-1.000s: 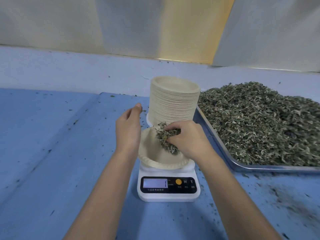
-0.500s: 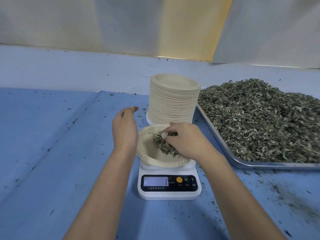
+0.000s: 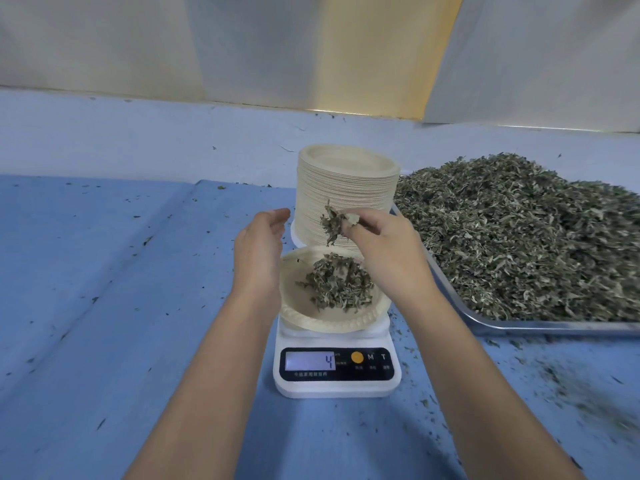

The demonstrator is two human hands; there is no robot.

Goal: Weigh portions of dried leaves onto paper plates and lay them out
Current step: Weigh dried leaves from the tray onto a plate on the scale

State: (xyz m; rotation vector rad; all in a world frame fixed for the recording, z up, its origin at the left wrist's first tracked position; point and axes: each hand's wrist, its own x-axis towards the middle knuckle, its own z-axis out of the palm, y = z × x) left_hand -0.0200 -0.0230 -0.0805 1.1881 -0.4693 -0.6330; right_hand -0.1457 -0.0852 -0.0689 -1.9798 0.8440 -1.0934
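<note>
I start with the right hand. Its thumb and fingers are curled and pinch a small bunch of leaves. It holds the bunch up in the air, above the scale and a bit toward the back of it. The left hand holds nothing. Its fingers are loose and a little bent. It sits at the left side of the scale, right by the rim of the plate. I cannot tell if it touches the rim.

The plate sits on top of the scale. A little pile of leaves lies in the middle of the plate. The screen on the front of the scale shows a 4.

So I think this portion is only partly done. Some leaves are on the plate, and the scale is reading them. I cannot tell if the pinch in the right hand is going on or coming off. I do not know what number I need.

Behind the scale stands a tall stack of plates, so many plates are left to fill. To the right of the scale is a tray with a big heap of leaves. Left of the scale, the blue bench has only crumbs on it. I see no filled plates laid out. I think most of the job is left.
</note>
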